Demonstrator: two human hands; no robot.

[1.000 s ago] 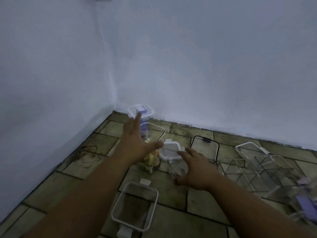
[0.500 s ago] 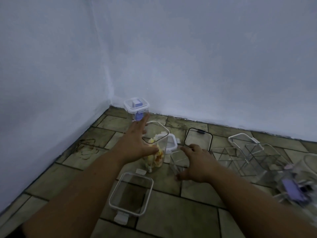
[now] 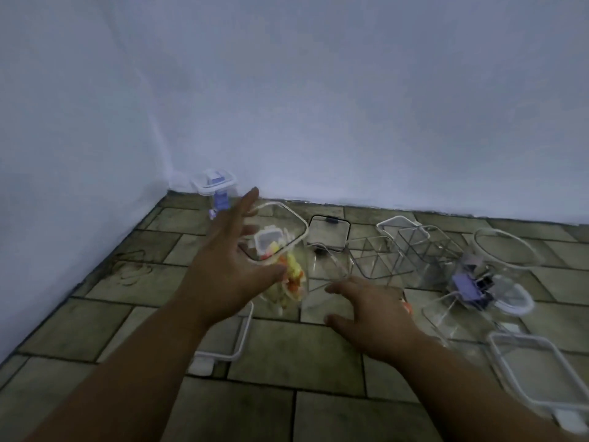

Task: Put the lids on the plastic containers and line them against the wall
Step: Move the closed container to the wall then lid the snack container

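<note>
Grasping a clear container [image 3: 294, 279] of yellow and orange pieces, the left grip [image 3: 229, 266] holds it tilted over the tiled floor [image 3: 287, 355], thumb on its side. The right grip [image 3: 376, 320] hovers released, fingers spread, just beside it. 1 lidded container [image 3: 215, 186] stands in the corner against the wall [image 3: 350, 122]; loose lids [image 3: 541, 374] and open containers [image 3: 376, 256] lie to the right.

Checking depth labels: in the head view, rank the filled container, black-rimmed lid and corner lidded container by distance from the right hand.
1. The filled container, just left of the right hand, held by the left hand.
2. The black-rimmed lid, on the floor beyond.
3. The corner lidded container, far left against the wall.
</note>
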